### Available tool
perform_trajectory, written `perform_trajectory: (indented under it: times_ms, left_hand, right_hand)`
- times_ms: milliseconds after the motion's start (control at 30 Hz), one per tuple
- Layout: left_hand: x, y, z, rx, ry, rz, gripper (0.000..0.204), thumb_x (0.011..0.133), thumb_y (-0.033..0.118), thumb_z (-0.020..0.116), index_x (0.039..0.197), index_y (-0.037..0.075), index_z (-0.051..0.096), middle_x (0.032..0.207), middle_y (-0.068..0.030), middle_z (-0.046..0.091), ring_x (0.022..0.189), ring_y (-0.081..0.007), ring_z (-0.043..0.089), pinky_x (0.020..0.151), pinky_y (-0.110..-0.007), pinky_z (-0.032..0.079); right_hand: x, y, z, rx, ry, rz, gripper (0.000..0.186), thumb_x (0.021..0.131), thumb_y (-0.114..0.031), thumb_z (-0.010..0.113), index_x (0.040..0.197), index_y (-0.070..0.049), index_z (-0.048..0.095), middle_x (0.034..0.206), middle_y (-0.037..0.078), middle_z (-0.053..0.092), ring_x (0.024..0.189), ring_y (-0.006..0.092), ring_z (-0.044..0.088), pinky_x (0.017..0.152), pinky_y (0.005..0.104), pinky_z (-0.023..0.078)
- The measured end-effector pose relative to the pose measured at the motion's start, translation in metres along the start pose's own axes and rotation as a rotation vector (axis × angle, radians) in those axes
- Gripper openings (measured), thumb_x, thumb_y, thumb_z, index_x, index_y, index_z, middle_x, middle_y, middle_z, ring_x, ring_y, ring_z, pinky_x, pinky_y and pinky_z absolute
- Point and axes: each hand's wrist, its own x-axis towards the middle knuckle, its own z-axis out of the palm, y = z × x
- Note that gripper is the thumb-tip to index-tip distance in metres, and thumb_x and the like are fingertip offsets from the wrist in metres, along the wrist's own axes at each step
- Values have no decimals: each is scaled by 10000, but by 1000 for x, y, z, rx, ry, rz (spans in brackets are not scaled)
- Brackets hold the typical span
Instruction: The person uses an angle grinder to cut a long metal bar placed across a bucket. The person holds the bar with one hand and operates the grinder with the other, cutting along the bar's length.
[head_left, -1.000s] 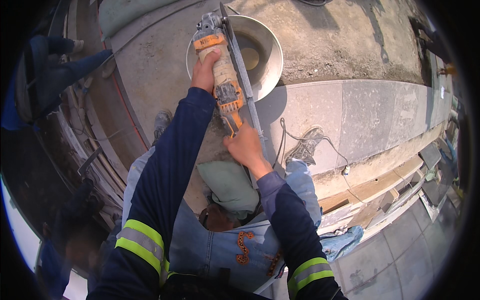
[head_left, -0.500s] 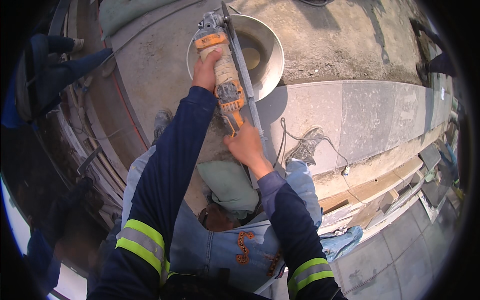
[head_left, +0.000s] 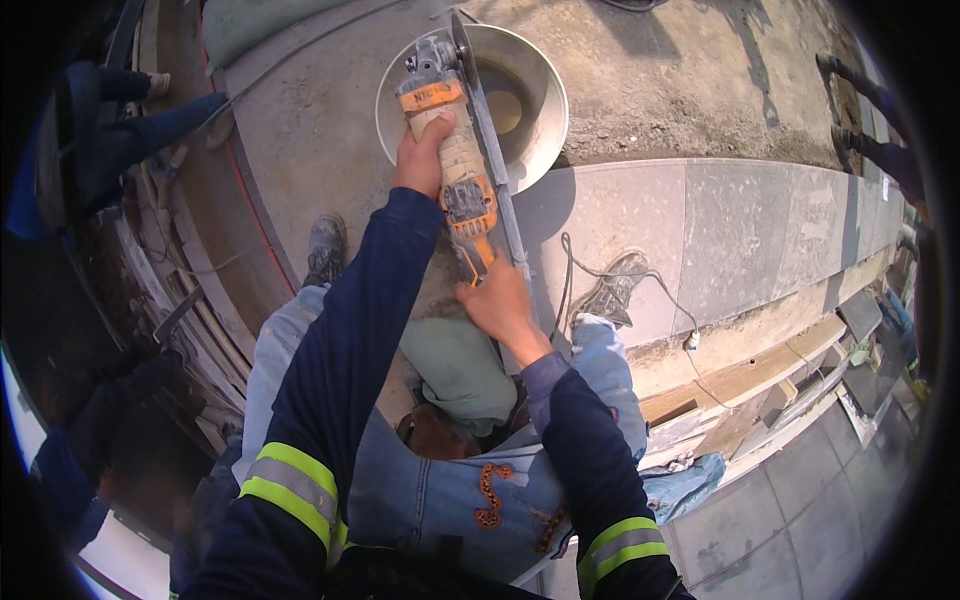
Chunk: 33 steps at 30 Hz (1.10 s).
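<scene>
Both of my hands are closed on an orange and grey angle grinder [head_left: 468, 200] with tape wrapped round its body. My left hand [head_left: 422, 160] grips the taped part behind the orange collar. The rear handle is in my right hand [head_left: 498, 300]; its trigger is hidden. At the far end, the thin cutting disc [head_left: 461, 45] stands on edge. A narrow grey stone strip [head_left: 491, 150] runs along the grinder's right side, its far part over a round pale basin [head_left: 550, 120]. Whether the disc touches the strip I cannot tell.
Grey stone slabs [head_left: 720, 230] lie to the right. A dark cable [head_left: 655, 272] crosses my right boot [head_left: 615, 290]. A green padded sack [head_left: 460, 375] sits between my legs. Timber boards [head_left: 750, 375] lie at lower right. Other people's legs [head_left: 150, 130] show at left and far right.
The grinder and both hands have shifted slightly to the right and toward me. Both hands keep their grip. At the far right, another person's limbs have moved.
</scene>
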Motion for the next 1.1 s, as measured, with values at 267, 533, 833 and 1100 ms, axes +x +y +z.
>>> perform_trajectory:
  times_ms: [267, 533, 833, 1100]
  left_hand:
    - [-9, -13, -4, 7, 4, 3, 481, 923, 246, 686, 1301, -22, 557, 1092, -119, 675, 899, -207, 690, 791, -324, 567]
    - [-19, -17, -3, 21, 7, 29, 484, 924, 247, 687, 1298, -30, 556, 1093, -121, 672, 900, -205, 688, 793, -323, 566]
    - [-34, -16, 3, 24, 3, 47, 466, 931, 237, 680, 1295, -26, 556, 1094, -111, 667, 908, -196, 675, 800, -319, 557]
    - [-41, -20, 2, 14, -2, 42, 446, 932, 229, 679, 1286, -18, 566, 1091, -108, 666, 910, -191, 670, 803, -319, 555]
  right_hand:
    - [-11, 8, 1, -6, 20, 15, 601, 757, -151, 764, 1249, 110, 538, 1003, 349, 685, 992, 493, 666, 864, 489, 534]
    - [-15, 17, 3, 0, 25, -3, 556, 765, -146, 762, 1224, 94, 561, 977, 334, 693, 964, 494, 671, 840, 485, 540]
    - [-22, 22, 2, -15, 14, -13, 589, 771, -146, 770, 1233, 121, 522, 977, 366, 678, 977, 514, 659, 854, 511, 544]
    - [-28, 25, 3, -11, 33, 8, 561, 763, -159, 771, 1213, 99, 557, 984, 346, 687, 977, 511, 658, 850, 505, 537]
